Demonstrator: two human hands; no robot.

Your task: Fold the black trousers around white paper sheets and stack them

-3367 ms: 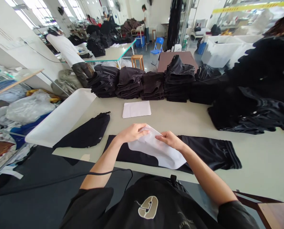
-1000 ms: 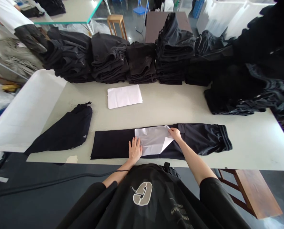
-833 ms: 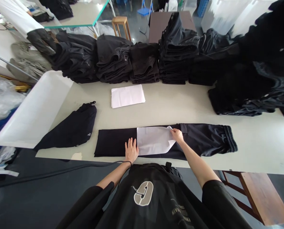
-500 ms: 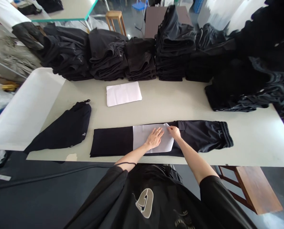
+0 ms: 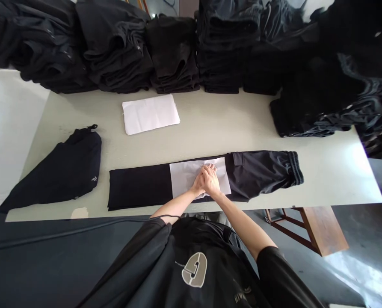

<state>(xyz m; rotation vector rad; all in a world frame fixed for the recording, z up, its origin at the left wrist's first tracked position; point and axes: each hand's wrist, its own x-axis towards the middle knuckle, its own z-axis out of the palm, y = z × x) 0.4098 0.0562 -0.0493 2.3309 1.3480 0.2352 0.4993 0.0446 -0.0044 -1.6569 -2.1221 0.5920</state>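
Note:
Black trousers [image 5: 139, 186] lie folded lengthwise along the table's near edge, elastic waistband to the right. Across their middle lies a white sheet [image 5: 181, 175], flat except for creases around my hands. My left hand [image 5: 197, 185] presses down on this sheet, its fingers partly covered. On top of it rests my right hand [image 5: 211, 180], its fingers lying over the left ones. Neither hand appears to grip anything. To the left is a dark folded garment [image 5: 65, 169] with a small light logo and a loop at its top.
Tall stacks of folded black garments [image 5: 174, 64] line the back of the table [image 5: 229, 124]. More black clothing [image 5: 322, 102] is heaped at the right. A folded white stack of sheets [image 5: 150, 114] lies behind the trousers. A wooden stool [image 5: 325, 231] stands below the near edge.
My right hand has left the sheet's right edge and moved left onto my left hand. The sheet's lifted corner now lies down. The camera view has shifted closer over the table.

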